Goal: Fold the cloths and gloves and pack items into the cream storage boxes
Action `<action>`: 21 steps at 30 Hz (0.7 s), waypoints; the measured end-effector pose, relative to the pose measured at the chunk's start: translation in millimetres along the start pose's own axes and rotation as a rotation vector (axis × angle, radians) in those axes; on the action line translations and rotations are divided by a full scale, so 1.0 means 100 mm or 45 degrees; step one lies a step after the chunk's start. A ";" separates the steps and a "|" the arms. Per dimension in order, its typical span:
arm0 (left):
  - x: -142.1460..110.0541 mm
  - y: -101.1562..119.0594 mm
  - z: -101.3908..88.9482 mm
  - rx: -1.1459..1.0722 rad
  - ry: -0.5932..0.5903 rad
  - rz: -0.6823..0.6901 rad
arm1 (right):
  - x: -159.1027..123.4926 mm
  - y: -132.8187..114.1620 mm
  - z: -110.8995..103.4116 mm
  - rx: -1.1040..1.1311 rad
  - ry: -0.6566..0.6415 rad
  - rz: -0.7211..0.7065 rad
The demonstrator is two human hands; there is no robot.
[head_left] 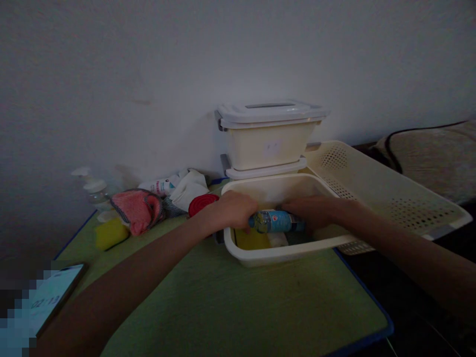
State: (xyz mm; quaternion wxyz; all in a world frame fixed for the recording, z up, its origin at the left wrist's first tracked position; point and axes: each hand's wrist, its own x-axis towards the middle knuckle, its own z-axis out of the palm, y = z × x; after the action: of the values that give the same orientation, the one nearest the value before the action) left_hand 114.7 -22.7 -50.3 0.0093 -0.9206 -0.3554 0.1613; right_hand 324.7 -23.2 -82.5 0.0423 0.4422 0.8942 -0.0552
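Note:
A clear plastic bottle (275,221) with a blue label and blue cap lies sideways across the inside of a cream plastic bin (256,256). My left hand (238,210) is over the bin's left rim, its fingers curled at the bottle's cap end. Inside the bin, my right hand (316,210) is at the bottle's other end; its fingertips are dark and partly hidden behind the bottle. Beneath the bottle show a yellow item (251,240) and a small white item (278,240).
Behind the bin stands a lidded storage box (273,141). A perforated basket (379,183) is at the right. Along the table's (223,307) left are a red roll (203,202), a pink cloth (134,210), a yellow sponge (110,234), a pump bottle (97,193) and a phone (55,292).

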 end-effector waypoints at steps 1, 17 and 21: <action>0.01 0.00 0.02 0.009 0.012 0.006 | 0.00 0.00 0.00 -0.025 -0.050 0.011; 0.03 -0.03 0.09 -0.044 0.105 0.016 | 0.01 0.00 -0.04 -0.157 -0.204 0.019; 0.04 -0.04 0.10 -0.057 0.080 0.029 | 0.02 -0.05 -0.10 -0.075 -0.189 0.019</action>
State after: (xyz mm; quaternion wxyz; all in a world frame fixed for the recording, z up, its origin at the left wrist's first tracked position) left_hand 112.1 -17.9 -60.2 -0.0020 -0.9293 -0.3478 0.1243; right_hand 319.0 -23.6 -72.2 0.1219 0.4423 0.8865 -0.0610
